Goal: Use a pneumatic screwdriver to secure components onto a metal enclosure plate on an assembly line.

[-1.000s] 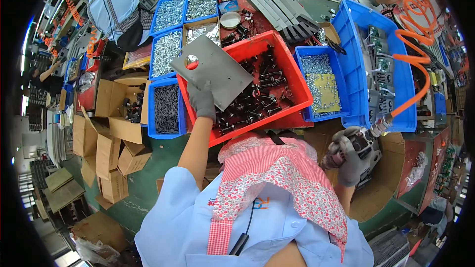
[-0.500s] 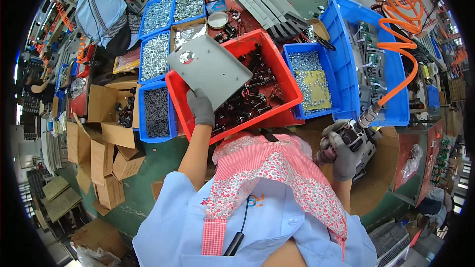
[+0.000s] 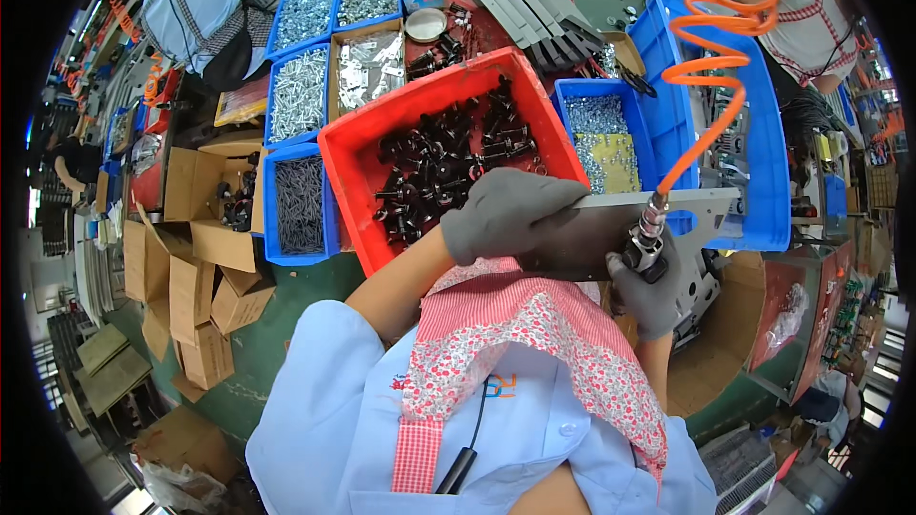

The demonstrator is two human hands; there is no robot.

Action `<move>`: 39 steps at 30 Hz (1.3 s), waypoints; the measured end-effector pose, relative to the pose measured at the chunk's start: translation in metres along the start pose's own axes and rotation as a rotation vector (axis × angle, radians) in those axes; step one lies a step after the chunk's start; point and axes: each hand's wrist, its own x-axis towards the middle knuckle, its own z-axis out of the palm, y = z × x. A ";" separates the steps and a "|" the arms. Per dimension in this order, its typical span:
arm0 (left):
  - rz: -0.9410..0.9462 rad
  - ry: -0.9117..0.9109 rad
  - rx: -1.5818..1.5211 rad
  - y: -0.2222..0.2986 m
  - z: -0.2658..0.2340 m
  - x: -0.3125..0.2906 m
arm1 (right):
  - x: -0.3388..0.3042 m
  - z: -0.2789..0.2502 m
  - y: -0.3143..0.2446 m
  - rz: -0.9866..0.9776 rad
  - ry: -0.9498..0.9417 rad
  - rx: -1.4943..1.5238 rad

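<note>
Grey plate (image 3: 580,243) nr bin rim (image 3: 355,157)

We can read no words or numbers; on the light-blue shirt (image 3: 310,391) we see an orange-and-blue mark (image 3: 500,387) below the edge of the floral apron (image 3: 572,348); small red characters (image 3: 399,382) beside the apron's left edge stay illegible to us.

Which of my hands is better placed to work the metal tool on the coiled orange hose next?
Probably your right hand: it's holding the metal tool on the coiled orange hose, while your left hand is occupied, gripping the left part of the flat grey metal plate.
</note>
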 end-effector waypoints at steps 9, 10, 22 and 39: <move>-0.586 0.150 0.318 -0.099 0.011 -0.015 | -0.012 -0.027 0.033 0.371 0.102 -0.034; -0.717 0.037 0.438 -0.110 0.013 -0.027 | -0.013 -0.029 0.032 0.405 0.102 0.017; -0.798 0.277 -0.204 -0.148 0.025 -0.076 | 0.003 -0.011 0.021 0.325 0.141 0.202; -0.751 0.196 -1.614 -0.076 -0.001 -0.037 | 0.085 0.011 0.003 0.234 0.011 0.506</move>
